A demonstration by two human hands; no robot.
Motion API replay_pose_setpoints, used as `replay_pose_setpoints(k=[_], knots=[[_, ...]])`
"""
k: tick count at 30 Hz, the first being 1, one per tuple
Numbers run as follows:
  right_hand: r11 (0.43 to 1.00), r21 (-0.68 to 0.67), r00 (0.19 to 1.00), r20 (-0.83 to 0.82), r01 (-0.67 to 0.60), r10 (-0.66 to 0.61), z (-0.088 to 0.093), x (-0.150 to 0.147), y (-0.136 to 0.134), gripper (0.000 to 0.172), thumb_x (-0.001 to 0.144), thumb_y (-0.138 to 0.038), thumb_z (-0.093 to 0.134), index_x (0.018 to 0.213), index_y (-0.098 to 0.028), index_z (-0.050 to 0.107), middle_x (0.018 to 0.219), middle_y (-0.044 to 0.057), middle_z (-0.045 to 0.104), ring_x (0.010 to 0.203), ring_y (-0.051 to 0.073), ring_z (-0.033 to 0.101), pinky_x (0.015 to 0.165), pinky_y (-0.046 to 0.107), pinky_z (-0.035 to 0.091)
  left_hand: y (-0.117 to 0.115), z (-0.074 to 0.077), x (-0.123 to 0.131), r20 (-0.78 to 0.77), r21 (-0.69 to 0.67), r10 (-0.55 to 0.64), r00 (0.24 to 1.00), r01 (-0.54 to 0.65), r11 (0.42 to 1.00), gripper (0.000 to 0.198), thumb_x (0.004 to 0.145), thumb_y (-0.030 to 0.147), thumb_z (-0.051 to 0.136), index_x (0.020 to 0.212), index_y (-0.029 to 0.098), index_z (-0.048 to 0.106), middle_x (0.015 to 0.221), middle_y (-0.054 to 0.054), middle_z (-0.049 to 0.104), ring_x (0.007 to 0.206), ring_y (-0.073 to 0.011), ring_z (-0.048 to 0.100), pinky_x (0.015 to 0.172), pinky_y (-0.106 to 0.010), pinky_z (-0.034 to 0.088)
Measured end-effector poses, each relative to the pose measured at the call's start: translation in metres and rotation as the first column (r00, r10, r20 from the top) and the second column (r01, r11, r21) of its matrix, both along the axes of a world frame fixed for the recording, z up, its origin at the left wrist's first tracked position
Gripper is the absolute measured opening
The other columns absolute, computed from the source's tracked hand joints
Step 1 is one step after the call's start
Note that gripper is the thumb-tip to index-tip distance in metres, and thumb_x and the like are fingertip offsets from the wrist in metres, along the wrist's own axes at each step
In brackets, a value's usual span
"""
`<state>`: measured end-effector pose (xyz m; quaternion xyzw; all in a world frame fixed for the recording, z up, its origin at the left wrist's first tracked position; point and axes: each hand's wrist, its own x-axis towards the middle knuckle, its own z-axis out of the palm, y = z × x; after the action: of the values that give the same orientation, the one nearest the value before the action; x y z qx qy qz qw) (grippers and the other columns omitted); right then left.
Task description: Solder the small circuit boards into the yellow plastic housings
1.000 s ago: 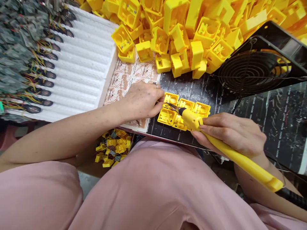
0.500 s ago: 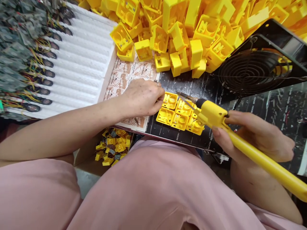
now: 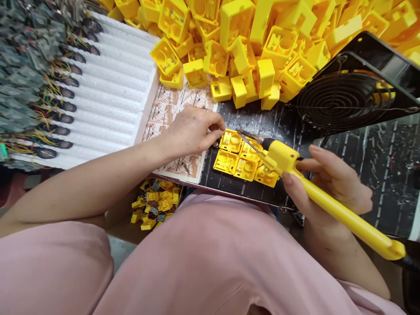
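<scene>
A yellow soldering gun (image 3: 341, 210) lies in my right hand (image 3: 331, 183), with thumb and fingers around its handle. Its dark tip and thin metal feed tube point left, over the upper row of small yellow housings (image 3: 226, 161). These open housings sit side by side in two rows, several in all, each with a perforated round seat inside. My left hand (image 3: 193, 129) is at the upper left corner of the group, thumb and forefinger pinched. Whatever they pinch is too small to make out. A small dark round part (image 3: 215, 143) shows under these fingers.
A heap of yellow cases (image 3: 236, 26) fills the back. At the right stands a black fan (image 3: 341, 100). A white ridged foam tray (image 3: 118, 78) on the left bears circuit boards with wired round parts (image 3: 67, 106). Below the table edge, a box holds yellow pieces (image 3: 157, 201).
My right hand and the soldering gun have moved left, bringing the tip closer to the upper left housing. The fingers of my left hand have shifted slightly, uncovering a dark round part.
</scene>
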<state>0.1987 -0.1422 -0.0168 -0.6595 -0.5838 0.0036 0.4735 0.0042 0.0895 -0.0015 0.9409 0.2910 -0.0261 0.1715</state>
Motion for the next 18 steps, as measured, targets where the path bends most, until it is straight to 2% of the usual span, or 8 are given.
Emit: replay_pose_setpoints(k=[3, 6, 9, 13, 18], knots=[[0.995, 0.06, 0.996, 0.051, -0.078, 0.075, -0.002, -0.001, 0.007, 0.051, 0.086, -0.014, 0.085, 0.133, -0.029, 0.07, 0.105, 0.0, 0.081, 0.077, 0.018, 0.076, 0.065, 0.031, 0.064, 0.0, 0.003, 0.011, -0.085, 0.012, 0.044, 0.995, -0.043, 0.999, 0.028, 0.09, 0.031, 0.056, 0.103, 0.022, 0.08, 0.095, -0.002, 0.079, 0.099, -0.0251, 0.075, 0.096, -0.035, 0.052], [0.98, 0.112, 0.986, 0.054, -0.166, 0.161, -0.006, -0.001, 0.014, 0.039, 0.084, -0.013, 0.087, 0.117, -0.025, 0.071, 0.095, -0.001, 0.08, 0.076, 0.017, 0.077, 0.065, 0.027, 0.065, -0.003, 0.01, 0.02, -0.178, 0.046, 0.051, 0.983, -0.043, 0.998, 0.03, 0.09, 0.031, 0.055, 0.104, 0.023, 0.08, 0.098, -0.002, 0.079, 0.103, -0.0274, 0.076, 0.093, -0.036, 0.053], [0.981, 0.076, 0.981, 0.097, -0.178, 0.17, -0.004, -0.002, 0.016, 0.03, 0.082, -0.015, 0.09, 0.101, -0.023, 0.069, 0.085, -0.003, 0.077, 0.072, 0.015, 0.076, 0.062, 0.024, 0.064, -0.003, 0.014, 0.024, -0.217, 0.068, 0.042, 0.975, -0.028, 0.997, 0.03, 0.088, 0.029, 0.055, 0.103, 0.024, 0.08, 0.098, -0.002, 0.079, 0.104, -0.0284, 0.076, 0.089, -0.035, 0.054], [0.984, 0.048, 0.974, 0.158, -0.171, 0.162, 0.003, -0.006, 0.021, 0.026, 0.085, -0.019, 0.089, 0.096, -0.022, 0.066, 0.082, -0.002, 0.077, 0.07, 0.015, 0.075, 0.059, 0.024, 0.061, 0.002, 0.012, 0.026, -0.199, 0.067, -0.002, 0.98, 0.016, 0.998, 0.026, 0.084, 0.027, 0.058, 0.096, 0.024, 0.08, 0.091, -0.001, 0.077, 0.105, -0.0299, 0.076, 0.089, -0.036, 0.054], [0.967, 0.02, 0.918, 0.319, -0.254, 0.235, 0.013, -0.006, 0.028, 0.023, 0.087, -0.019, 0.087, 0.093, -0.023, 0.065, 0.078, -0.001, 0.076, 0.067, 0.015, 0.074, 0.055, 0.025, 0.057, 0.009, 0.0, 0.027, -0.107, 0.051, -0.05, 0.993, 0.056, 0.997, 0.019, 0.082, 0.029, 0.061, 0.088, 0.023, 0.079, 0.084, 0.0, 0.075, 0.106, -0.0301, 0.075, 0.094, -0.036, 0.052]])
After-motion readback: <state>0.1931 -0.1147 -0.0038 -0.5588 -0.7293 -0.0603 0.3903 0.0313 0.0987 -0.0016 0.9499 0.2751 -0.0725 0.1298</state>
